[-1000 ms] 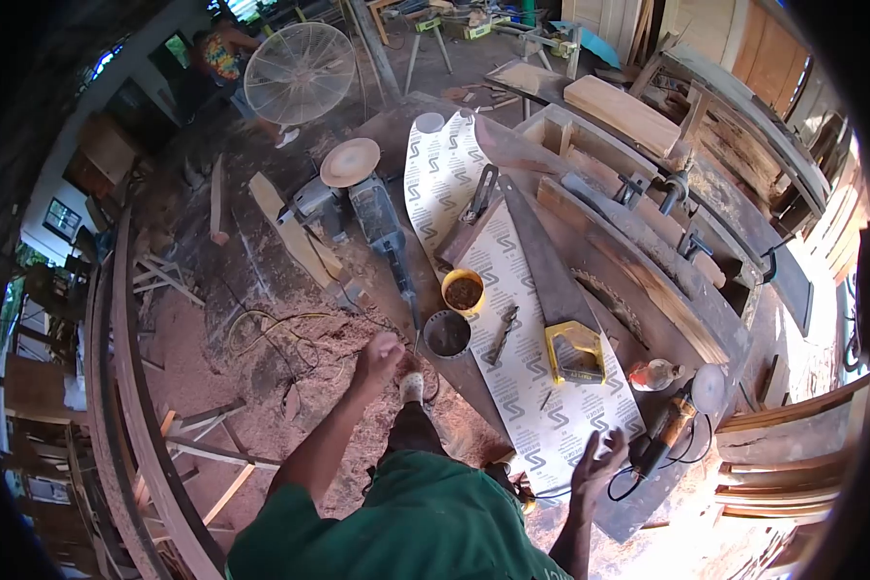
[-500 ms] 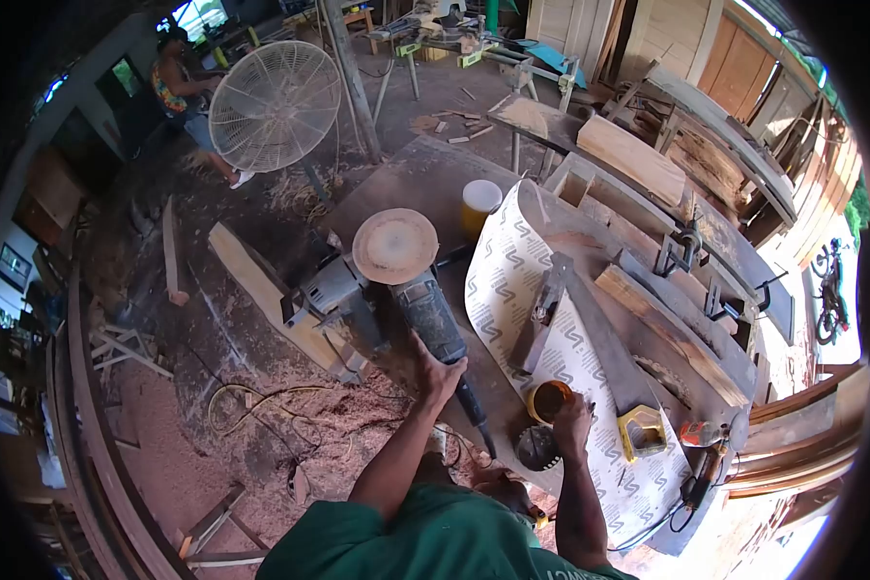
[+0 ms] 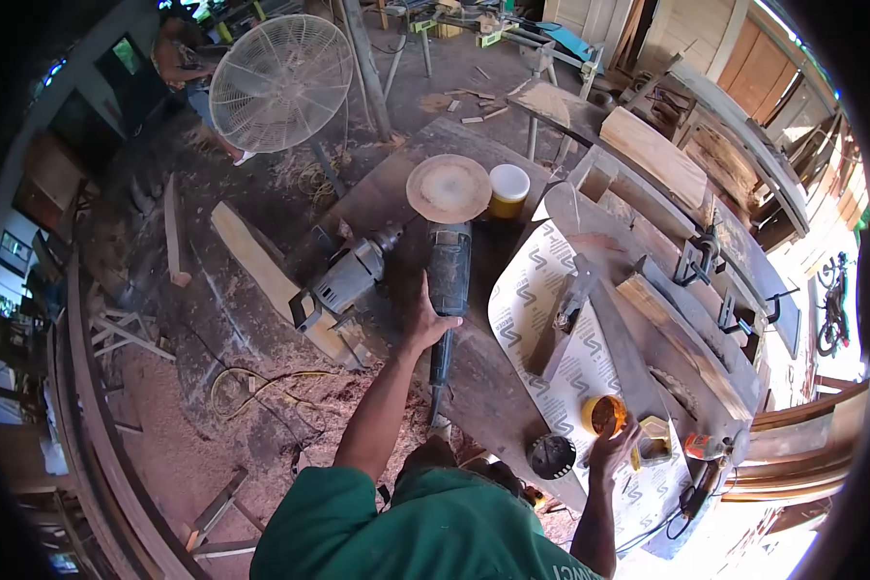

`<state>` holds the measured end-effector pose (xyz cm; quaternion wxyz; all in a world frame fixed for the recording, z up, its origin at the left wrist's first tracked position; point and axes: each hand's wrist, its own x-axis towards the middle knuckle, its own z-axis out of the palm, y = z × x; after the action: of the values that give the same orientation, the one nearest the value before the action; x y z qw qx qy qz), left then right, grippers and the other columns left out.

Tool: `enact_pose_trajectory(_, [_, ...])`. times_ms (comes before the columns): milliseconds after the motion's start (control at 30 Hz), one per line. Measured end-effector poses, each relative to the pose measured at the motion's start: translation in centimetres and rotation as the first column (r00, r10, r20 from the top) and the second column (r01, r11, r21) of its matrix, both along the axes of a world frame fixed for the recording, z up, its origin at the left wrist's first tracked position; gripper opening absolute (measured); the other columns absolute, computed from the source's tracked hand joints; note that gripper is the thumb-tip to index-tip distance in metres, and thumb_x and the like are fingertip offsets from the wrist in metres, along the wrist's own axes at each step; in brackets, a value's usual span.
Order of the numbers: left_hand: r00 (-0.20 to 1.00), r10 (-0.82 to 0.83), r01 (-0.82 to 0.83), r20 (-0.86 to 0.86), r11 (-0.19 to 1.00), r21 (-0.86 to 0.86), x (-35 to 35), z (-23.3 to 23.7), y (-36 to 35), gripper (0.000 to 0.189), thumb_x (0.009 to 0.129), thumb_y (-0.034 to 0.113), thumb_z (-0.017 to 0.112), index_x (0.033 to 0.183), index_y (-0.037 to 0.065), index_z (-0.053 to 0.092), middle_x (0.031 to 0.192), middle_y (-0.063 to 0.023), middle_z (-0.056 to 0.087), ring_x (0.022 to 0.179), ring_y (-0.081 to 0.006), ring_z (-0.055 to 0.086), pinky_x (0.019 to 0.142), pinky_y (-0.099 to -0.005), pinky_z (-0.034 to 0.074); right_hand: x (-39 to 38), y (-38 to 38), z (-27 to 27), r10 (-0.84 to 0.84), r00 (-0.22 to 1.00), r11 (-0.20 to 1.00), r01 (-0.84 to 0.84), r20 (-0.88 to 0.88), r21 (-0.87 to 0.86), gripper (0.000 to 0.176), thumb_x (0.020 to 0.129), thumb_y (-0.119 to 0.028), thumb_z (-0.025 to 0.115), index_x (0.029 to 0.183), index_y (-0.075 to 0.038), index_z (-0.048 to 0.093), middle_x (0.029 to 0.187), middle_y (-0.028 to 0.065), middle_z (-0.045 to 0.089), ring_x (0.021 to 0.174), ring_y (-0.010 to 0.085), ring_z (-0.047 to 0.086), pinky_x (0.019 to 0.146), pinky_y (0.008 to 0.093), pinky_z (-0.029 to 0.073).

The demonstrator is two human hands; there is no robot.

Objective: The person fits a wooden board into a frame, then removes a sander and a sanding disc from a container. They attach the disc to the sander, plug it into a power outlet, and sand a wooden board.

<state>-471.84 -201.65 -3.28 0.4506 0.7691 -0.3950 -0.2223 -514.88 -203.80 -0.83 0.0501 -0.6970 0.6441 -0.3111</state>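
My left hand [image 3: 425, 324] is wrapped around the dark body of a disc sander [image 3: 449, 266], whose round tan disc [image 3: 448, 188] faces up at the far end. My right hand [image 3: 614, 449] has its fingers against a small amber cup with a yellow rim [image 3: 605, 415], over a white patterned sheet [image 3: 522, 290] on the workbench. Left of the cup is a black round part with a notched edge [image 3: 551, 456]. A yellow frame-shaped piece [image 3: 653, 443] lies just right of my right hand. Beyond the cup rests a hand plane [image 3: 561, 324].
A grey power drill [image 3: 351, 275] lies left of the sander. A white-lidded jar [image 3: 508, 186] stands beside the disc. Clamps [image 3: 691, 261] and boards [image 3: 691, 333] line the bench's right side. A large fan [image 3: 280, 85] and another person [image 3: 188, 77] are farther back. Cables [image 3: 251, 382] cross the sawdust-covered floor.
The sander has swung rightward, more upright in view, away from the drill. My right hand has carried the amber cup right across the sheet, near the yellow piece. The view has shifted slightly.
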Motion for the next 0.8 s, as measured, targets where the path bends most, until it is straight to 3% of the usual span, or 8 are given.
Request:
enact_pose_trajectory(133, [0.973, 0.212, -0.223, 0.091, 0.966, 0.133, -4.3, -3.9, 1.7, 0.102, 0.070, 0.031, 0.080, 0.143, -0.004, 0.019, 0.138, -0.0310, 0.036, 0.126, -0.0412, 0.041, 0.106, -0.0419, 0.033, 0.7, 6.7, -0.8, 0.319, 0.941, 0.936, -0.331, 0.112, 0.119, 0.020, 0.083, -0.014, 0.062, 0.102, -0.006, 0.059, 0.104, 0.0147, 0.055, 0.102, 0.0368, 0.051, 0.091, 0.0508, 0.038])
enact_pose_trajectory(233, [0.866, 0.263, -0.368, 0.424, 0.911, 0.186, -5.6, -7.2, 2.6, 0.073, 0.073, 0.028, 0.076, 0.127, -0.007, 0.043, 0.119, -0.0318, 0.053, 0.110, -0.0401, 0.055, 0.095, -0.0430, 0.043, 0.5, 9.3, -0.7, 0.508, 0.860, 0.812, -0.497, 0.048, 0.307, 0.021, 0.084, -0.023, 0.064, 0.101, -0.012, 0.063, 0.113, 0.0124, 0.054, 0.111, 0.0337, 0.048, 0.099, 0.0519, 0.032])
enact_pose_trajectory(300, [0.981, 0.151, -0.075, -0.122, 0.876, 0.477, -4.0, -4.9, 2.8, 0.041, 0.072, 0.022, 0.071, 0.097, -0.007, 0.058, 0.089, -0.0267, 0.064, 0.085, -0.0362, 0.064, 0.076, -0.0430, 0.050, 0.6, 9.1, -0.4, 0.569, 0.822, 0.790, -0.553, 0.021, 0.265, 0.031, 0.081, -0.033, 0.067, 0.105, -0.014, 0.064, 0.116, 0.0118, 0.055, 0.110, 0.0299, 0.049, 0.100, 0.0497, 0.029])
enact_pose_trajectory(333, [0.982, 0.151, -0.081, -0.111, 0.875, 0.476, -3.9, -4.7, 3.4, 0.041, 0.072, 0.022, 0.071, 0.097, -0.007, 0.058, 0.089, -0.0267, 0.064, 0.085, -0.0362, 0.064, 0.076, -0.0430, 0.050, 0.2, 8.7, -0.6, 0.569, 0.822, 0.789, -0.556, 0.030, 0.259, 0.031, 0.081, -0.033, 0.067, 0.105, -0.014, 0.064, 0.116, 0.0118, 0.055, 0.110, 0.0299, 0.049, 0.100, 0.0497, 0.029])
enact_pose_trajectory(400, [0.993, 0.111, -0.113, 0.026, 0.929, 0.353, -3.9, -3.5, 4.3, 0.023, 0.068, 0.017, 0.068, 0.069, -0.003, 0.055, 0.055, -0.0103, 0.058, 0.046, -0.0217, 0.058, 0.045, -0.0357, 0.045, -0.7, 7.8, -1.4, 0.657, 0.750, 0.728, -0.605, -0.076, 0.324, 0.037, 0.082, -0.041, 0.065, 0.109, -0.016, 0.064, 0.121, 0.0116, 0.054, 0.114, 0.0293, 0.048, 0.101, 0.0499, 0.027])
enact_pose_trajectory(667, [0.999, 0.034, -0.045, 0.037, 0.926, 0.375, -9.2, -4.0, 15.1, 0.049, 0.068, 0.022, 0.069, 0.105, -0.003, 0.051, 0.087, -0.0243, 0.064, 0.084, -0.0401, 0.064, 0.073, -0.0440, 0.051, -5.8, 5.2, -3.1, 0.603, 0.797, 0.783, -0.580, -0.044, 0.222, 0.061, 0.069, -0.049, 0.075, 0.110, -0.007, 0.060, 0.121, 0.0198, 0.053, 0.116, 0.0344, 0.047, 0.103, 0.0529, 0.027])
enact_pose_trajectory(700, [0.992, 0.100, -0.123, 0.074, 0.855, 0.505, -12.2, 0.7, 15.7, 0.049, 0.069, 0.022, 0.067, 0.108, -0.003, 0.049, 0.086, -0.0242, 0.063, 0.084, -0.0404, 0.064, 0.072, -0.0445, 0.051, -5.8, 5.0, -2.6, 0.614, 0.789, 0.773, -0.593, -0.031, 0.224, 0.061, 0.068, -0.047, 0.076, 0.110, -0.006, 0.060, 0.121, 0.0198, 0.053, 0.117, 0.0355, 0.047, 0.104, 0.0541, 0.025])
enact_pose_trajectory(800, [0.992, 0.123, -0.108, 0.004, 0.858, 0.503, -15.3, -0.4, 18.8, 0.050, 0.070, 0.023, 0.065, 0.109, -0.004, 0.048, 0.084, -0.0223, 0.063, 0.081, -0.0392, 0.065, 0.071, -0.0454, 0.051, -5.3, 4.9, -2.7, 0.622, 0.776, 0.775, -0.594, -0.101, 0.215, 0.061, 0.067, -0.046, 0.077, 0.108, -0.005, 0.060, 0.121, 0.0197, 0.053, 0.117, 0.0359, 0.047, 0.103, 0.0554, 0.024])
